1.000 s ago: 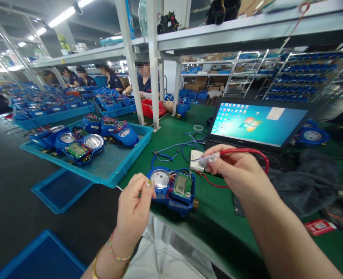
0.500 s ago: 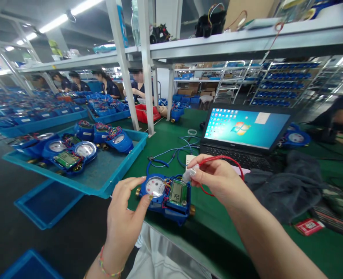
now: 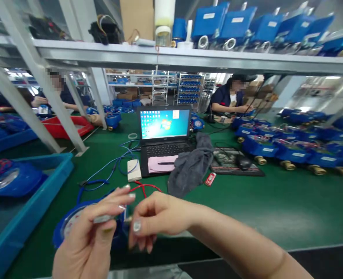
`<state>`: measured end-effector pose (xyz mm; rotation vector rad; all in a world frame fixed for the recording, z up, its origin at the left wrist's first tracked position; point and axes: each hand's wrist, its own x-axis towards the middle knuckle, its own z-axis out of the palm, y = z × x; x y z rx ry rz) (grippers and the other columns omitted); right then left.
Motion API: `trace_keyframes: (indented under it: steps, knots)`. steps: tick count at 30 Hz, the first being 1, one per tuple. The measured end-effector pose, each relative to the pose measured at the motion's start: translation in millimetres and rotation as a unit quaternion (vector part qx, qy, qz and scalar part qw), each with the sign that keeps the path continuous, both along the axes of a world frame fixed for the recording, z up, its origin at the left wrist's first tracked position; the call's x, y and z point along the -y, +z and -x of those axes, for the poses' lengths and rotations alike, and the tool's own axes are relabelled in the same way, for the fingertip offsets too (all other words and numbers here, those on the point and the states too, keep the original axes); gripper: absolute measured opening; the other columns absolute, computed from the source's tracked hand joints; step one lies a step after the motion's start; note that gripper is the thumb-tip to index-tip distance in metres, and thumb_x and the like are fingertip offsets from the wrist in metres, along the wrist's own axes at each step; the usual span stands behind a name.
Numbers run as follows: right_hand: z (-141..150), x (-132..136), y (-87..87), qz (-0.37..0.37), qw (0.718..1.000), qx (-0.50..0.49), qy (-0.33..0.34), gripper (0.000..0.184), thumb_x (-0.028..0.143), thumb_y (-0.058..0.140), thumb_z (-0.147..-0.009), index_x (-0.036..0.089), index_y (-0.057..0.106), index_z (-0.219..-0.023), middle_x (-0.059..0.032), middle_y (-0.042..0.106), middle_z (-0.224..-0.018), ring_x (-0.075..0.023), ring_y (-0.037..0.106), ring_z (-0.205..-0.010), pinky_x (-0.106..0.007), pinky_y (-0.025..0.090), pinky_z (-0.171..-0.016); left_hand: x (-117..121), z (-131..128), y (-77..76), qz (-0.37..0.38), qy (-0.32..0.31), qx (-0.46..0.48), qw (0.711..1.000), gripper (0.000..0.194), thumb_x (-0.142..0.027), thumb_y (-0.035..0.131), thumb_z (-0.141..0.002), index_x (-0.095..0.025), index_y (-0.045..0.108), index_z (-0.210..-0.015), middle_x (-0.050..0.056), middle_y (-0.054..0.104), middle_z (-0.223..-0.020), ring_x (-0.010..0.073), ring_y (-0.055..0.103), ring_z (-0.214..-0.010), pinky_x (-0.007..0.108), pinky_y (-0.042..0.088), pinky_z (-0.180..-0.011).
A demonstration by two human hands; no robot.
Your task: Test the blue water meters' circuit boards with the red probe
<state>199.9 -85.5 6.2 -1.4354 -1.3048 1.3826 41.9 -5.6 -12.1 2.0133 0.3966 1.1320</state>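
Observation:
My left hand (image 3: pixel 90 240) is raised over a blue water meter (image 3: pixel 65 224) at the near edge of the green bench (image 3: pixel 276 205). Its thumb and fingers pinch a small grey piece (image 3: pixel 101 219). My right hand (image 3: pixel 156 217) is beside it, almost touching, with its fingers curled shut. A red wire (image 3: pixel 144 187) loops across the mat and ends behind the two hands; its plug is hidden. Both hands cover most of the meter.
A laptop (image 3: pixel 163 130) stands open behind, with a white box (image 3: pixel 132 170), blue cables (image 3: pixel 110 166) and a grey cloth (image 3: pixel 192 166) near it. A blue tray (image 3: pixel 34 209) is at left. Several blue meters (image 3: pixel 290 153) line the right. Co-workers sit across the bench.
The view has swung right and dropped closer to the bench. My hands have come together over the meter, and the left one now pinches a small grey piece.

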Motion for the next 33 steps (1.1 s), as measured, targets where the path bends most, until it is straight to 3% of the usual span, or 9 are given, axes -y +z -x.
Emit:
trace_keyframes:
  steps: [2, 6, 8, 10, 14, 18, 22, 25, 33]
  knots:
    - [-34.7, 26.3, -5.2, 0.053, 0.968, 0.21, -0.125, 0.029, 0.038, 0.051, -0.093, 0.016, 0.063, -0.078, 0.001, 0.066, -0.07, -0.0096, 0.064, -0.062, -0.02, 0.049, -0.06, 6.7, -12.4, -0.2, 0.018, -0.029, -0.011, 0.999, 0.023, -0.042, 0.042, -0.093, -0.025, 0.056, -0.086, -0.001, 0.06, -0.072, 0.0158, 0.06, -0.069, 0.029, 0.051, -0.072]
    - [-111.0, 74.6, -37.4, 0.115, 0.83, 0.421, -0.347, 0.022, 0.024, 0.04, -0.098, 0.011, 0.058, -0.102, -0.011, 0.062, -0.102, -0.02, 0.06, -0.094, -0.038, 0.048, -0.084, 29.7, -42.9, -3.0, 0.083, -0.081, -0.129, 0.985, 0.028, -0.048, 0.036, -0.094, -0.025, 0.052, -0.092, -0.002, 0.053, -0.069, 0.0118, 0.049, -0.057, 0.023, 0.04, -0.053]
    - [-138.8, 88.9, -58.1, 0.158, 0.771, 0.483, -0.384, 0.02, 0.026, 0.05, -0.094, 0.012, 0.057, -0.107, -0.0095, 0.059, -0.108, -0.0223, 0.058, -0.098, -0.044, 0.046, -0.087, 40.0, -63.7, -10.3, 0.128, -0.133, -0.164, 0.969, 0.027, -0.046, 0.034, -0.094, -0.024, 0.05, -0.096, -0.002, 0.052, -0.072, 0.0124, 0.049, -0.062, 0.023, 0.039, -0.055]
    - [-156.1, 97.3, -76.1, 0.189, 0.743, 0.517, -0.381, 0.021, 0.027, 0.055, -0.092, 0.014, 0.057, -0.108, -0.0078, 0.059, -0.108, -0.0221, 0.058, -0.096, -0.045, 0.047, -0.086, 46.1, -87.0, -21.6, 0.165, -0.173, -0.183, 0.954, 0.025, -0.042, 0.034, -0.093, -0.022, 0.048, -0.093, -0.002, 0.047, -0.069, 0.0121, 0.045, -0.06, 0.023, 0.036, -0.053]
    - [-175.6, 111.1, -95.0, 0.207, 0.749, 0.529, -0.341, 0.025, 0.029, 0.059, -0.089, 0.014, 0.056, -0.109, -0.0054, 0.06, -0.1, -0.0201, 0.06, -0.088, -0.042, 0.049, -0.081, 47.6, -128.9, -47.2, 0.191, -0.193, -0.199, 0.942, 0.019, -0.031, 0.033, -0.09, -0.019, 0.046, -0.082, -0.003, 0.042, -0.064, 0.0108, 0.038, -0.053, 0.022, 0.034, -0.05]
    - [-194.6, 131.3, -92.6, 0.184, 0.787, 0.489, -0.328, 0.014, 0.026, 0.06, -0.087, 0.013, 0.059, -0.094, -0.0028, 0.061, -0.085, -0.0175, 0.06, -0.076, -0.037, 0.049, -0.074, 45.2, -155.5, -66.3, 0.149, -0.156, -0.214, 0.953, 0.024, -0.03, 0.031, -0.09, -0.018, 0.05, -0.081, -0.002, 0.046, -0.063, 0.0132, 0.044, -0.058, 0.025, 0.035, -0.056]
    - [-193.5, 136.5, -83.2, 0.044, 0.844, 0.434, -0.312, 0.014, 0.022, 0.043, -0.091, 0.015, 0.054, -0.094, -0.0063, 0.061, -0.093, -0.0187, 0.058, -0.087, -0.032, 0.045, -0.08, 45.9, -169.3, -77.6, 0.077, -0.12, -0.21, 0.967, 0.028, -0.029, 0.031, -0.092, -0.018, 0.054, -0.08, 0.002, 0.053, -0.07, 0.0171, 0.051, -0.069, 0.029, 0.038, -0.064]
    - [-174.7, 122.4, -84.9, -0.046, 0.877, 0.388, -0.28, 0.018, 0.028, 0.034, -0.091, 0.018, 0.049, -0.088, -0.0032, 0.06, -0.085, -0.0162, 0.056, -0.079, -0.027, 0.045, -0.072, 45.6, -171.4, -83.5, 0.029, -0.111, -0.197, 0.974, 0.026, -0.026, 0.031, -0.092, -0.018, 0.056, -0.086, 0.005, 0.059, -0.08, 0.0186, 0.055, -0.076, 0.03, 0.04, -0.069]
    - [-143.4, 95.6, -106.7, -0.073, 0.867, 0.385, -0.306, 0.036, 0.048, 0.05, -0.082, 0.022, 0.035, -0.062, 0.0063, 0.036, -0.051, -0.0113, 0.035, -0.047, -0.024, 0.024, -0.048, 36.5, -157.6, -91.5, -0.027, -0.088, -0.18, 0.979, 0.025, -0.024, 0.03, -0.095, -0.019, 0.055, -0.095, 0.005, 0.06, -0.087, 0.018, 0.058, -0.081, 0.03, 0.043, -0.073]
